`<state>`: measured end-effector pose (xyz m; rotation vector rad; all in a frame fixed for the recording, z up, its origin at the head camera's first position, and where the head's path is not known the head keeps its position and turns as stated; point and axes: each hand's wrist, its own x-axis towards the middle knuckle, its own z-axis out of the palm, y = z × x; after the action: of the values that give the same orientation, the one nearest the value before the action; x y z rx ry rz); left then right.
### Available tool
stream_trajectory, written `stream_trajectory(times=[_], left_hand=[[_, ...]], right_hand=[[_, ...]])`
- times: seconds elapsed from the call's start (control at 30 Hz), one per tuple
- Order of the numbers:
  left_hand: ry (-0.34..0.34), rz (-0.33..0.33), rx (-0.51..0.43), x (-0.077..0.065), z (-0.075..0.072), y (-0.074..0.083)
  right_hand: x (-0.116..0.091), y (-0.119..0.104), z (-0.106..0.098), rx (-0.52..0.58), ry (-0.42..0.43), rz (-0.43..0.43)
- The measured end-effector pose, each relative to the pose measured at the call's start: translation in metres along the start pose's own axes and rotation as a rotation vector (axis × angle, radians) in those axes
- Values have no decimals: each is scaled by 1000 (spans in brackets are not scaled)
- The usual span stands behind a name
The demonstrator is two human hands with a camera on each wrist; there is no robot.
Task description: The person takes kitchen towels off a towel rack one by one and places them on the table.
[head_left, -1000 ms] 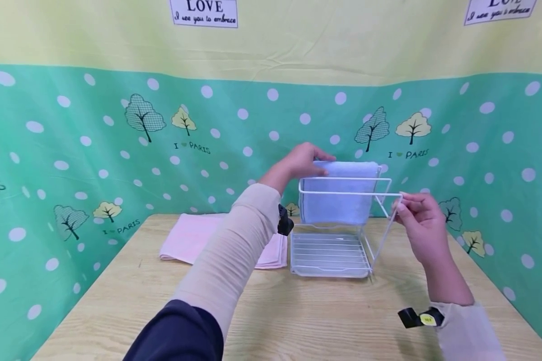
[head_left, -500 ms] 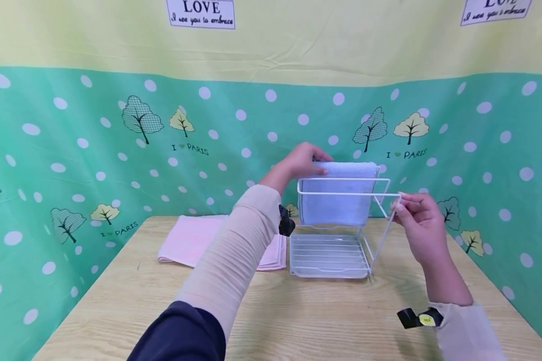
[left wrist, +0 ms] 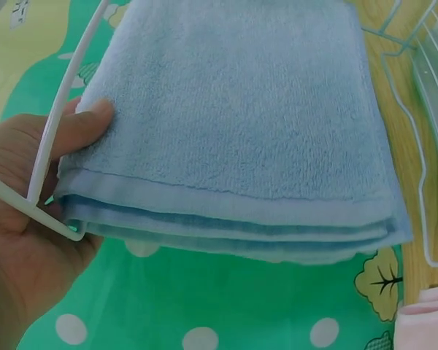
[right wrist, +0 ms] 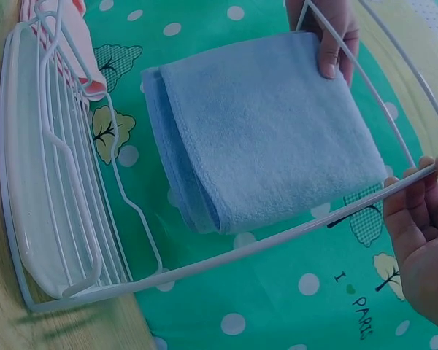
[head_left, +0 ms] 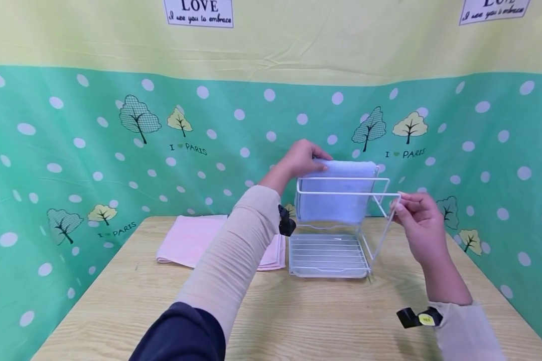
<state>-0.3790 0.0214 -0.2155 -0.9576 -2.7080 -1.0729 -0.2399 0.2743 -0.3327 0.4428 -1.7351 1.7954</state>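
My left hand pinches the top left of a folded light blue towel. The towel hangs upright behind the upper front bars of a white wire rack. In the left wrist view, the thumb lies on the near face of the towel and a rack bar crosses in front of that hand. My right hand grips the rack's upper right corner. The right wrist view shows its fingers curled round the rack's bar. Whether the towel touches the rack's back bars, I cannot tell.
A folded pink towel lies on the wooden table left of the rack, partly behind my left forearm. The rack's lower tier holds a wire shelf over a pale tray. A green and yellow printed curtain hangs behind.
The blue towel has risen slightly in my left hand, and its lower edge sits a little higher against the rack. My right hand keeps its grip, and the rack stays in place.
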Motion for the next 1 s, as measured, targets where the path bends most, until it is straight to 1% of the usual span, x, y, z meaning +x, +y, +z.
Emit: stream_trajectory(times=[0.23, 0.43, 0.53, 0.67, 0.77, 1.0], left_hand=[[12, 12, 8, 0, -4, 3], [35, 64, -10, -3, -16, 10], [45, 77, -42, -6, -24, 10], [58, 103, -52, -12, -32, 10], [72, 124, -52, -16, -35, 9], [105, 132, -100, -24, -42, 12]], right_hand=[[0, 1, 0, 1, -5, 11], [0, 0, -1, -18, -10, 6], [1, 0, 0, -10, -14, -1], [1, -1, 0, 4, -18, -5], [0, -1, -1, 4, -19, -1], [0, 0, -3, -33, -22, 5]])
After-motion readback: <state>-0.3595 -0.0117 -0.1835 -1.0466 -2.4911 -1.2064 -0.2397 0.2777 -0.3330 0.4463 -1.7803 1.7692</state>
